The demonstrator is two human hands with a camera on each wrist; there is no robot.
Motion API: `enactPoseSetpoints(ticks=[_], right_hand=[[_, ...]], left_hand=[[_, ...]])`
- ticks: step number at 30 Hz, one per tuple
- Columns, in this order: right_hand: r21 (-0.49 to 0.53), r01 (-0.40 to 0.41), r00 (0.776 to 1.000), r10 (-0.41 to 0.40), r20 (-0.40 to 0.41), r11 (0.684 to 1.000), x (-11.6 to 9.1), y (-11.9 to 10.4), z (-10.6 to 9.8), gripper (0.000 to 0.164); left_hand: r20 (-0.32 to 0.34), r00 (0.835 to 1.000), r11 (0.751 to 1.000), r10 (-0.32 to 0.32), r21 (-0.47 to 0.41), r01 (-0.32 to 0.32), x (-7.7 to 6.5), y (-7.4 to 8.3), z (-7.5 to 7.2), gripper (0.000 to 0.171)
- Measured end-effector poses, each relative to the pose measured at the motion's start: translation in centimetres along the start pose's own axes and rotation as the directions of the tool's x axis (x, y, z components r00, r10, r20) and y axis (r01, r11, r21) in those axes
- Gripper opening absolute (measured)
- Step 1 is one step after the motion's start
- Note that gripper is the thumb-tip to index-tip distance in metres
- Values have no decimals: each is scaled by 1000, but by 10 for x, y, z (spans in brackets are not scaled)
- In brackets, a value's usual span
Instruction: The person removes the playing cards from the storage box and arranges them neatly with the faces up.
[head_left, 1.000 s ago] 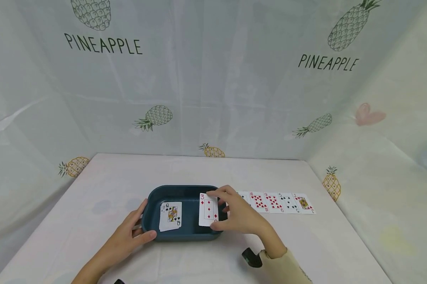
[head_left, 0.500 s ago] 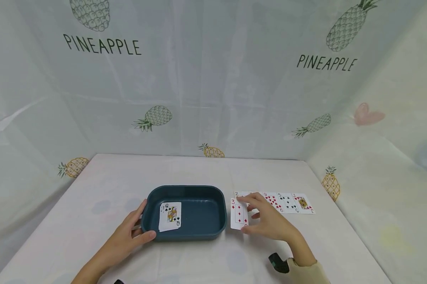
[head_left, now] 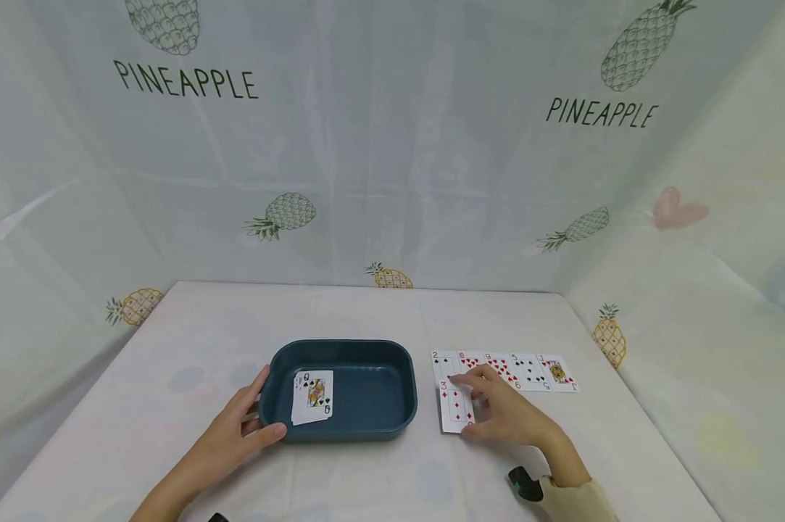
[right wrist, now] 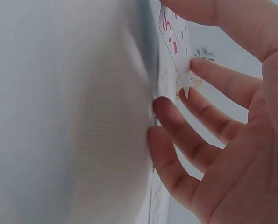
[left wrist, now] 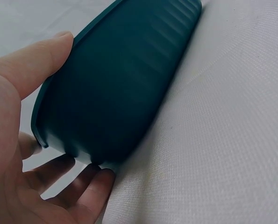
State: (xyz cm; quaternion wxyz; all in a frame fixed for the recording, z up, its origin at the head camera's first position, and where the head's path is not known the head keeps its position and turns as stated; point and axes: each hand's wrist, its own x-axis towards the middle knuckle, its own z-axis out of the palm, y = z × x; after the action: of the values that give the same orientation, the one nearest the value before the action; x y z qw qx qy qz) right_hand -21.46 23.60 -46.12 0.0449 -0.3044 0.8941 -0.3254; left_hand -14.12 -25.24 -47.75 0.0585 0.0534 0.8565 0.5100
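Note:
My left hand [head_left: 235, 428] grips the left end of a dark teal tray [head_left: 375, 395]. In the left wrist view the thumb lies at the tray's rim [left wrist: 78, 39] and the other fingers [left wrist: 99, 186] curl against its end wall. A small stack of playing cards with a queen of spades [head_left: 316, 393] on top lies in the tray's left half. Right of the tray, my right hand [head_left: 509, 409] pinches a three of diamonds card [head_left: 456, 409] by its upper and lower edges. This card overlaps the lower part of a black two [head_left: 439, 367] and is seen nearly edge-on in the right wrist view.
A row of face-up cards runs rightward from the two, including a nine of hearts [head_left: 499, 362], a black five [head_left: 529, 370] and a red jack [head_left: 558, 372]. The white cloth-covered table [head_left: 340, 312] meets a pineapple-print curtain [head_left: 457, 181] at the back.
My right hand has carried the three of diamonds out from over the tray, rightward and then a little toward me, down by the two. The left hand has stayed on the tray.

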Motion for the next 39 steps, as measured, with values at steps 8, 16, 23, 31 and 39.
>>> enactPoseSetpoints(ticks=[8,16,23,31,39], right_hand=[[-40,-49,999,50,21,998,4,-1,3,77],[-52,-37,998,39,56,998,2,0,2,77],[-81,-71,994,77,81,994,2,-2,2,76],[-88,-76,994,83,73,993,0,1,4,78],[-85,-79,993,86,77,993,0,3,4,76]], left_hand=[[6,1000,1000,-18,-8,18,0,0,-1,102],[10,999,999,-39,-1,39,0,3,-1,102],[5,1000,1000,-25,1,25,-1,2,-1,102],[0,1000,1000,-24,-6,24,0,-1,-1,101],[6,1000,1000,-21,-12,21,-1,3,-1,101]])
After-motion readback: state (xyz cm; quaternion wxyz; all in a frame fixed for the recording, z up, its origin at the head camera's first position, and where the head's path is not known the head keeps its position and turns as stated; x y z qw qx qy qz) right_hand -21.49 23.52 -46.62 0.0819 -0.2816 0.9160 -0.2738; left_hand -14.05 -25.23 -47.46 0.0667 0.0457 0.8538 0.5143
